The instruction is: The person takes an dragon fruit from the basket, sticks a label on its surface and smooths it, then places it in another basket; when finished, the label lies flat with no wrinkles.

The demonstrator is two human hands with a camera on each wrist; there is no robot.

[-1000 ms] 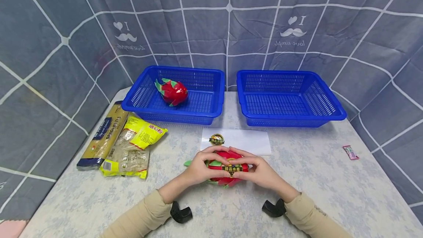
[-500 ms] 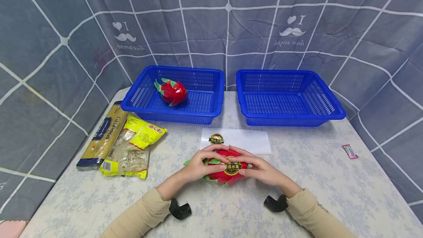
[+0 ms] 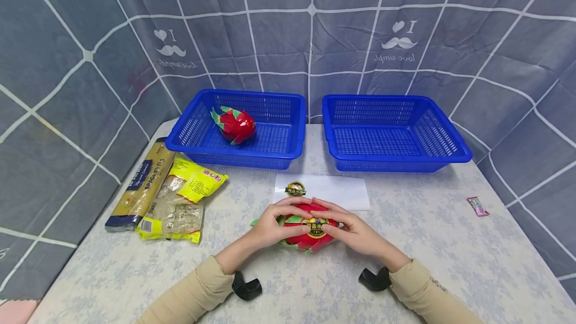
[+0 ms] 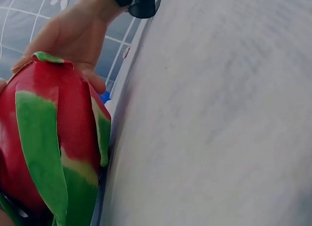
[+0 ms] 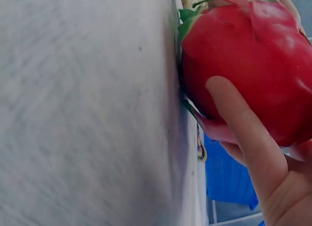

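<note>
Well left of the white sheet [image 3: 342, 193] on the tabletop [image 3: 418, 204] lies one spaghetti pack [image 3: 143, 186], then yellow-and-clear macaroni packaging [image 3: 173, 216]; whether that is one bag or two I cannot tell. Two blue plastic baskets stand beyond the sheet. The left basket [image 3: 270, 154], behind and to the sheet's left, holds one dragon fruit [image 3: 237, 126], making two in all. Just in front of the sheet, the left hand [image 3: 272, 226] grasps the left part of the second dragon fruit [image 5: 248, 60], fingers curved over its far side, thumb on the near side. That fruit bears one visible black-and-gold label [image 3: 316, 229]; one round sticker [image 3: 295, 189] shows on the sheet's left part. The right hand [image 3: 362, 234], also in front of the sheet, grasps the fruit's other end, its thumb on the red skin. Behind and to the sheet's right is the right basket [image 3: 400, 159]; well right of the sheet lies one small pink packet [image 3: 477, 206].
</note>
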